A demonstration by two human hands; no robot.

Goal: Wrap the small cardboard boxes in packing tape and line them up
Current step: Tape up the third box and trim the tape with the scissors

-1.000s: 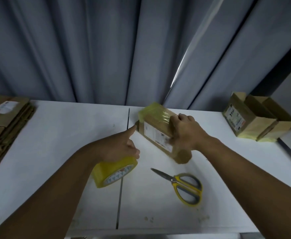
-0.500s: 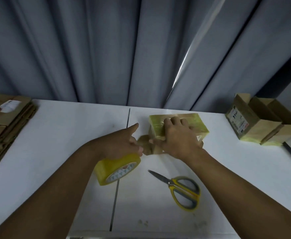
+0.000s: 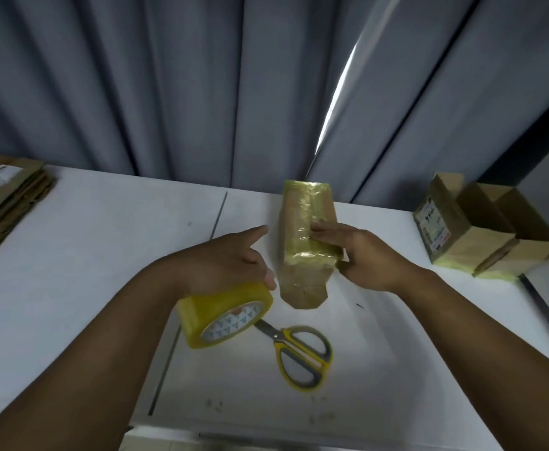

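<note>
The left hand [image 3: 224,262] is gripping the yellow tape roll [image 3: 224,317], forefinger sticking out. Just right of it, over the middle of the worktop [image 3: 87,255], the right hand [image 3: 361,255] is clasping the tape-wrapped box [image 3: 302,242], fingers curling across its face. Finished boxes [image 3: 462,229] are sitting far right.

Cardboard box [image 3: 305,236] under glossy, crinkled tape (yellowish film); matt white table [image 3: 87,255].

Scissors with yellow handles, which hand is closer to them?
Left. The left hand grips the tape roll, which overlaps the scissors blades; the right hand holds the box farther back.
</note>
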